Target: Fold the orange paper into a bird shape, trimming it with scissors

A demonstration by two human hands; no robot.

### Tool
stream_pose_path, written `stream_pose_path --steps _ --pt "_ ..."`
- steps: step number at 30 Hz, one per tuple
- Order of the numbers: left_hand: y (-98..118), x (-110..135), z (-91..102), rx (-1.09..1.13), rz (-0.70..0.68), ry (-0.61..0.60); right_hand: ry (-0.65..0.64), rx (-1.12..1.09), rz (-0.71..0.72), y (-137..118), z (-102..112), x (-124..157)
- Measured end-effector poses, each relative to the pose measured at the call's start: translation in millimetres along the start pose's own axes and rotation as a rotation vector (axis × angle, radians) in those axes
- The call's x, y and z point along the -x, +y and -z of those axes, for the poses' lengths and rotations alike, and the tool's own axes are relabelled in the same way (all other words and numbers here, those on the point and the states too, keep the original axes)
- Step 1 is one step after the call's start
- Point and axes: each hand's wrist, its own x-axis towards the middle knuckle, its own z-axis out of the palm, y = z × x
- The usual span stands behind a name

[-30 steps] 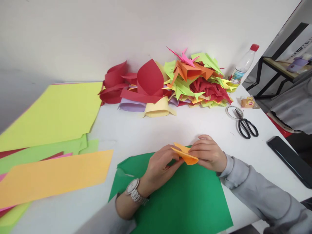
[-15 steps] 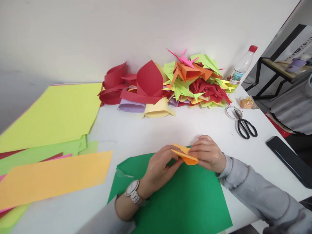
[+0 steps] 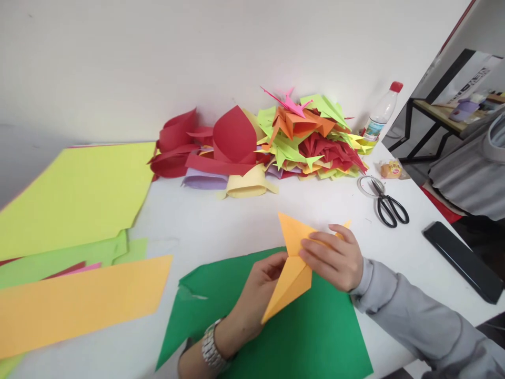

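Paper folded into one pointed orange piece (image 3: pixel 294 263) is held upright-tilted above a single green sheet (image 3: pixel 315 337) at the near edge of the white bench (image 3: pixel 221 221). Two hands hold it. The left hand (image 3: pixel 256 292), with one metal watch (image 3: pixel 211 350) on its wrist, pinches the piece from the left at its middle; its fingertips are hidden behind the paper. The right hand (image 3: pixel 335 258), in a grey sleeve, has its fingers pressed together on the upper fold, thumb out of sight behind.

Beyond the hands, against the wall, lies one heap of folded paper figures (image 3: pixel 311 142) in green, orange, red, yellow and pink, too many to count, and just left of it a cluster of curled red strips (image 3: pixel 221 142). At the left lie flat sheets: one large yellow-green sheet (image 3: pixel 74 195), one long orange sheet (image 3: pixel 79 302), and green, pink and red edges between them whose number I cannot tell. At the right are one pair of black scissors (image 3: pixel 389 208) touching one tape ring (image 3: pixel 367 185), one small wrapped snack (image 3: pixel 390 169), one clear bottle (image 3: pixel 381 113) with a red cap, and one dark flat slab (image 3: pixel 461 258) by the bench edge.
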Motion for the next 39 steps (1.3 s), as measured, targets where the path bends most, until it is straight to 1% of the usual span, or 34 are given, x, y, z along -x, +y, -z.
stream_pose_path --steps 2,4,6,7,9,10,11,12,13,14,16,18,20,24,29,34,36,39 --pt "3 -2 1.5 -0.013 -0.02 0.041 0.022 -0.01 -0.061 -3 0 -1" --pt "6 -3 4.5 -0.014 -0.049 0.086 0.076 -0.015 -0.194 -7 0 -3" --pt "8 -4 8.0 0.014 -0.064 0.131 0.199 -0.05 -0.381 -11 0 -3" --pt "9 -4 9.4 0.035 -0.061 0.149 0.295 -0.097 -0.482 -13 -1 -3" --pt "10 -4 11.0 0.087 -0.035 0.162 0.482 -0.244 -0.686 -16 -3 -3" --pt "10 -4 11.0 0.112 -0.02 0.158 0.514 -0.364 -0.783 -18 -6 -4" --pt "9 -3 10.6 0.133 -0.009 0.152 0.482 -0.528 -0.877 -20 -8 -4" --pt "9 -3 9.8 0.147 -0.005 0.144 0.396 -0.724 -0.957 -22 -10 -6" --pt "8 -2 8.8 0.152 -0.007 0.134 0.281 -0.939 -1.019 -24 -13 -7" --pt "6 -2 7.8 0.151 -0.012 0.121 0.214 -1.109 -1.08 -27 -15 -10" --pt "3 -2 5.8 0.145 -0.022 0.092 0.253 -1.339 -1.152 -31 -18 -14" --pt "-1 -2 4.4 0.142 -0.018 0.064 0.248 -1.48 -1.194 -35 -19 -18" --pt "-4 -3 3.6 0.147 0.0 0.044 0.252 -1.511 -1.232 -37 -18 -18" --pt "-5 -3 3.1 0.152 0.054 0.02 0.273 -1.444 -1.295 -37 -18 -14" --pt "-3 -3 3.8 0.142 0.091 0.025 0.306 -1.463 -1.315 -36 -21 -9" --pt "-4 -4 5.2 0.277 0.083 -0.014 0.317 -1.458 -1.313 -36 -21 -9" --pt "-6 -5 4.5 0.247 0.068 -0.016 0.298 -1.442 -1.302 -36 -19 -10" --pt "-7 -5 2.3 0.132 0.042 0.019 0.278 -1.412 -1.293 -36 -18 -12"
